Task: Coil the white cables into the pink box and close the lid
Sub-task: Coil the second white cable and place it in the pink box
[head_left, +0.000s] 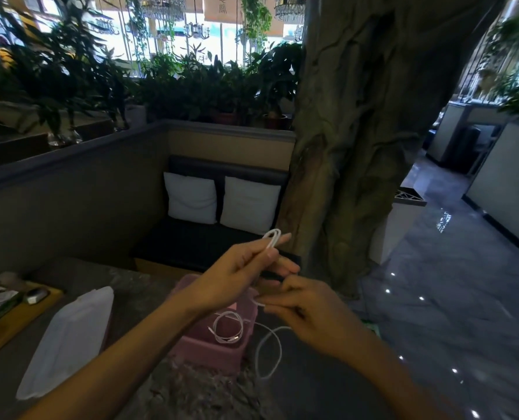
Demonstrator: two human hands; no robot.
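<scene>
White cable (271, 353) loop poked up-right past the pinching left hand (240, 275); right hand (305, 310) pinched its slack below, contact blurred.

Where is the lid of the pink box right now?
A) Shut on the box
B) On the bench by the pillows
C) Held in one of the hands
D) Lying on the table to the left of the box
D: the translucent white lid lies flat on the table left of the open pink box, which already holds one coiled white cable.
</scene>
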